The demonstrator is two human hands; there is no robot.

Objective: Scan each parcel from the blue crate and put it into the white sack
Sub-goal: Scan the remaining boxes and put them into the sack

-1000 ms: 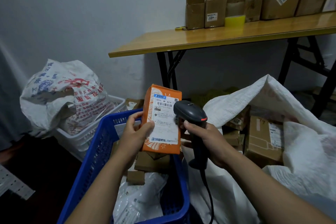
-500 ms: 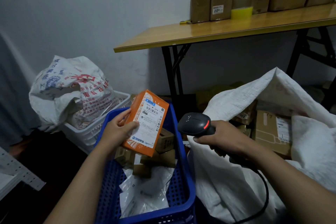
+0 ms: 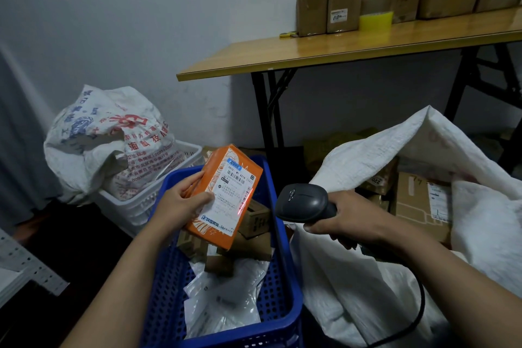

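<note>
Scan step: left hand (image 3: 180, 203) grips orange parcel (image 3: 226, 195), right hand (image 3: 343, 217) grips scanner (image 3: 303, 202), beam on label; next likely into white sack (image 3: 367, 277).

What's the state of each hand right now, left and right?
Left hand: closed on the orange parcel, held over the blue crate.
Right hand: closed on the black scanner, whose red line falls on the parcel.

One head cam — fwd & down, close above blue crate (image 3: 226, 333), white sack (image 3: 353, 291) at right
</note>
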